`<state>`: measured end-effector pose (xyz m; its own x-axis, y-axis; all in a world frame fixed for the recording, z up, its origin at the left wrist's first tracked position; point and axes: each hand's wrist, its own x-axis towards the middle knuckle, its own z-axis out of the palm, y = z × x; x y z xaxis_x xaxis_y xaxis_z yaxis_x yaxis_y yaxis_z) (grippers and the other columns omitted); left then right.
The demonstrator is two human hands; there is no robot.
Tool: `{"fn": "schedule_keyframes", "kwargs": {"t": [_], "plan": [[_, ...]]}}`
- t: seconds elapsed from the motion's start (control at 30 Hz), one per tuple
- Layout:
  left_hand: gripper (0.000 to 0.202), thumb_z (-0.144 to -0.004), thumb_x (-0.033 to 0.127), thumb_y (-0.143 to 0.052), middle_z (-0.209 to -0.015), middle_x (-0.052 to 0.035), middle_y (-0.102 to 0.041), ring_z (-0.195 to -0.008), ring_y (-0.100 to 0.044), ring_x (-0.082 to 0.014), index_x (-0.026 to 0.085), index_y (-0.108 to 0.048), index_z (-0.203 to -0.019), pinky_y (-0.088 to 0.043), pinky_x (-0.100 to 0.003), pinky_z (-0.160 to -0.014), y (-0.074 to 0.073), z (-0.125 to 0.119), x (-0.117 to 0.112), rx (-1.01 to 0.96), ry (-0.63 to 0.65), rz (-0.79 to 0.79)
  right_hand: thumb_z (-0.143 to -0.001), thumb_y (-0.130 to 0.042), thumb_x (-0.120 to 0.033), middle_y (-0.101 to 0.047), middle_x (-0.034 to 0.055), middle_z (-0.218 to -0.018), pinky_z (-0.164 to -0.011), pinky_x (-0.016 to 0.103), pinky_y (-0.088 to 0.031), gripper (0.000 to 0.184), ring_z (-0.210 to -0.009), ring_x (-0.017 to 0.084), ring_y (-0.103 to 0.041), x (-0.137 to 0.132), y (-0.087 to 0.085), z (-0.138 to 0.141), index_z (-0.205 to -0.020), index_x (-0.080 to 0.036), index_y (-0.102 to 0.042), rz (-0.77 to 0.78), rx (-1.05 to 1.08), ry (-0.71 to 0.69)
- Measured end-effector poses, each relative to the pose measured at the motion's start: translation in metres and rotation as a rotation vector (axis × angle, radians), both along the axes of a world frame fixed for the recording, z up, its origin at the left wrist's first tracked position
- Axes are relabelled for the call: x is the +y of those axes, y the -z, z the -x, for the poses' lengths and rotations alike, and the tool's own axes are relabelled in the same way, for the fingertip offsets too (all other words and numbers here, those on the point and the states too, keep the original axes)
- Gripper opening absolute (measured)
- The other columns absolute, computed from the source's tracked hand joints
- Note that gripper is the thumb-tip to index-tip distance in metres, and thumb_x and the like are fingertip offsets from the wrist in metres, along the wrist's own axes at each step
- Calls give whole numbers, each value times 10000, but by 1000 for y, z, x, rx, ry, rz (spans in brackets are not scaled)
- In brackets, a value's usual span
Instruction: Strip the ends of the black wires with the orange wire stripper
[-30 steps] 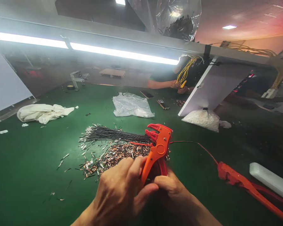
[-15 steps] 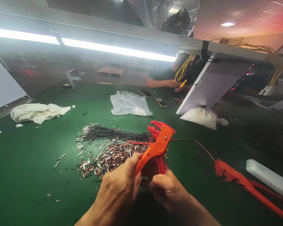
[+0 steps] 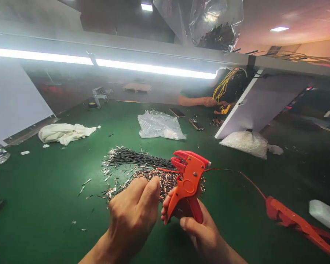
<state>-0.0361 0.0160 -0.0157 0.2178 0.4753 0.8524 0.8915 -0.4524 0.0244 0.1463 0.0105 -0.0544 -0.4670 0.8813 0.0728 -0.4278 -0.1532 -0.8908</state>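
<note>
1. Inside the right hand (image 3: 205, 231), fingers wrapped round its handles: one orange tool (image 3: 188, 185).
2. Beyond the left hand's (image 3: 133, 211) curled fingers, grip unclear: one wire bundle (image 3: 137, 157), one scrap pile (image 3: 169, 180).
3. Rightward: one red tool (image 3: 294, 223).

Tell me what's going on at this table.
The person's right hand holds an orange-and-red hand tool by its handles. The left hand is curled beside it; whether it holds anything is hidden. Beyond them lie a bundle of black wires and a pile of wire scraps. Across the table, a co-worker's hand is at some yellow wires.
</note>
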Motion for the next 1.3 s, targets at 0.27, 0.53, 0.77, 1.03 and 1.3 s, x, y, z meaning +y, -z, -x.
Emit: {"fn": "schedule_keyframes", "kwargs": {"t": [0.27,0.53,0.77,1.03,1.3], "plan": [[225,-818,83,-661,-676,-32,-612,-602,-483,-133,56,-640,-1040,-387,-262,-565,-1,-5,-11,51,133,-11,-874,-610,-272,-655,49,-954,-840,371,-463,226,-869,211,-588,-1,3,4,-1096,-233,-608,-34,-33,0],[210,-836,67,-589,-701,-67,-641,-619,-504,-157,8,-643,-1030,-414,-289,-582,-6,-8,-14,99,158,-53,-875,-646,-336,-626,34,-842,-768,315,-450,155,-772,182,-561,0,-3,8,-958,-206,-655,-36,-66,4],[220,-869,99,-522,-697,-58,-647,-610,-508,-160,13,-627,-1042,-411,-287,-553,-7,-9,-19,138,189,-17,-850,-678,-389,-626,26,-727,-710,308,-447,203,-690,181,-565,-2,-9,10,-854,-189,-648,26,-127,40],[216,-879,148,-513,-635,-29,-614,-569,-508,-159,34,-646,-1006,-362,-297,-512,-11,-12,-19,164,119,-28,-855,-676,-403,-642,35,-651,-655,321,-488,224,-618,181,-587,-5,-14,10,-849,-181,-642,65,-128,60],[210,-887,143,-492,-670,-39,-647,-585,-565,-168,41,-649,-982,-400,-295,-504,-15,-13,-17,201,89,-40,-825,-696,-451,-613,24,-618,-575,329,-497,262,-542,186,-577,-4,-13,10,-817,-198,-629,89,-144,49]]}}
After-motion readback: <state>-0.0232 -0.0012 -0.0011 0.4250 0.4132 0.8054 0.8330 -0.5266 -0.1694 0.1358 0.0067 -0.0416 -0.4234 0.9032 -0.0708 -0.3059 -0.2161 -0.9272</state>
